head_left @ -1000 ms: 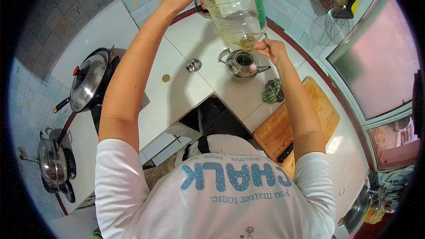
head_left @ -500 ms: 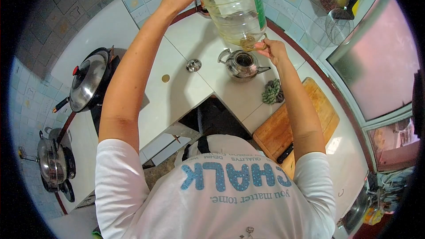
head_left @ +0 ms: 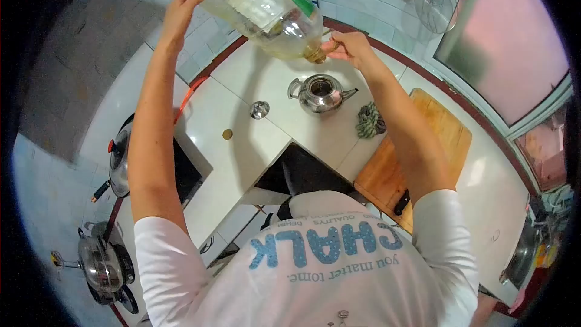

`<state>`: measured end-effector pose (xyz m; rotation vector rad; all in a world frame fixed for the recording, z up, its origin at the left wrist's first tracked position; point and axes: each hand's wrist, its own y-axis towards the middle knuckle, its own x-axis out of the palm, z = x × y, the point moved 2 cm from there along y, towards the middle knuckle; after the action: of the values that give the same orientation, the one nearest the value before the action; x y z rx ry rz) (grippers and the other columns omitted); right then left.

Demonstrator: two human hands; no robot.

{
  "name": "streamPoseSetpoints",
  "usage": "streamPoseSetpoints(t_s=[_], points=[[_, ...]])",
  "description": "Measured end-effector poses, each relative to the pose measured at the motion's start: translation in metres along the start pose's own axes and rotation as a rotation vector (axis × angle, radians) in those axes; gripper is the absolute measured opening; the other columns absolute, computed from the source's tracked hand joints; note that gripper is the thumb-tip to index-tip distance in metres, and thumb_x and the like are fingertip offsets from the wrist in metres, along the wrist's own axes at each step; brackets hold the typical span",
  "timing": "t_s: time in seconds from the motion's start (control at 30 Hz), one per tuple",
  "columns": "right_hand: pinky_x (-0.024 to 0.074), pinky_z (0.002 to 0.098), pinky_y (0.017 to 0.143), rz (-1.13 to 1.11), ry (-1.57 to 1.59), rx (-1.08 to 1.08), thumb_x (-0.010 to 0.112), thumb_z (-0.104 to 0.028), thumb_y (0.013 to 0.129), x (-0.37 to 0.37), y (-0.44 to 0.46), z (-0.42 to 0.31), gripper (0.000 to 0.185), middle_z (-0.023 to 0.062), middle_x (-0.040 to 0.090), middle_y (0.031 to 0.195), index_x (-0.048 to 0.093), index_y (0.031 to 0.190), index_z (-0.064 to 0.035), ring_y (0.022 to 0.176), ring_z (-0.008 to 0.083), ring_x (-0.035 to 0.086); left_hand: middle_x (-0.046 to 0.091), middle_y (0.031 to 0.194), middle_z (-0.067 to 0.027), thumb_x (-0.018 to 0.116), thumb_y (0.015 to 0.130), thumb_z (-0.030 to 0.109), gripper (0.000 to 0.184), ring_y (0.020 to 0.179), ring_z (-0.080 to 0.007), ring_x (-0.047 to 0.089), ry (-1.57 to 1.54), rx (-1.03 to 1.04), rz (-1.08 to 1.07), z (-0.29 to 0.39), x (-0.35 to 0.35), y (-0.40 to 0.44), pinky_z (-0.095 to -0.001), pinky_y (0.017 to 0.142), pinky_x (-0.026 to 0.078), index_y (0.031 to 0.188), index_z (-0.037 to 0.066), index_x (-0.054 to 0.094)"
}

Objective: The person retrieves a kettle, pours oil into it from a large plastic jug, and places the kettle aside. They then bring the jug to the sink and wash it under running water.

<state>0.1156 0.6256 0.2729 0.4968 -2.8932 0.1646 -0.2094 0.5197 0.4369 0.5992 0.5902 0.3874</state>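
A large clear bottle (head_left: 266, 9) with a green-edged label is tilted, its mouth low and to the right. My left hand (head_left: 180, 12) is on its raised base end at the left. At the neck, the fingers of my right hand (head_left: 346, 47) are closed round the mouth end. Below the mouth stands a metal teapot (head_left: 321, 94), its top uncovered and its spout to the right. A shiny metal lid (head_left: 259, 109) and a small round yellowish cap (head_left: 227, 134) lie on the white counter (head_left: 278, 151). Whether liquid flows cannot be made out.
A green scrubbing cloth (head_left: 370, 120) lies right of the teapot. Beyond it is a wooden board (head_left: 442, 127) with a black-handled knife (head_left: 402, 202). At the left are a lidded wok (head_left: 119, 160) and a lidded glass-topped pan (head_left: 100, 263). Utensils hang on the back wall.
The bottle has tipped further over, its base swinging left with my left hand. My right hand has shifted slightly up and left. The head view has turned a little.
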Motion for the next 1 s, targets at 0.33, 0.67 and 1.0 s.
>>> streamPoseSetpoints(t_s=[0.33, 0.67, 1.0], points=[[0.0564, 0.026, 0.067, -0.049, -0.013, -0.048, 0.051, -0.019, 0.09, 0.016, 0.002, -0.047, 0.029, 0.016, 0.066, 0.089, 0.056, 0.1, 0.0069, 0.075, 0.0191, 0.065, 0.051, 0.119, -0.0056, 0.052, 0.081, 0.033, 0.052, 0.115, -0.0193, 0.043, 0.092, 0.045, -0.056, 0.024, -0.038, 0.03, -0.0338, 0.099, 0.028, 0.126, 0.008, 0.046], [0.0564, 0.0254, 0.065, -0.045, -0.032, -0.113, 0.052, -0.017, 0.088, 0.022, -0.006, -0.065, 0.027, 0.0169, 0.066, 0.087, 0.057, 0.1, 0.0066, 0.073, 0.0189, 0.066, 0.051, 0.12, -0.0062, 0.052, 0.082, 0.034, 0.052, 0.116, -0.0207, 0.043, 0.067, 0.095, -0.059, 0.028, -0.048, 0.039, -0.0342, 0.1, 0.029, 0.126, 0.007, 0.046], [0.0565, 0.0255, 0.065, -0.023, -0.046, -0.126, 0.052, -0.018, 0.088, 0.023, -0.014, -0.065, 0.027, 0.0178, 0.066, 0.086, 0.056, 0.098, 0.0071, 0.073, 0.019, 0.066, 0.046, 0.13, -0.0093, 0.049, 0.088, 0.013, 0.038, 0.118, -0.0205, 0.044, 0.084, 0.057, -0.035, 0.042, -0.046, 0.029, -0.0306, 0.099, 0.034, 0.125, 0.004, 0.048]])
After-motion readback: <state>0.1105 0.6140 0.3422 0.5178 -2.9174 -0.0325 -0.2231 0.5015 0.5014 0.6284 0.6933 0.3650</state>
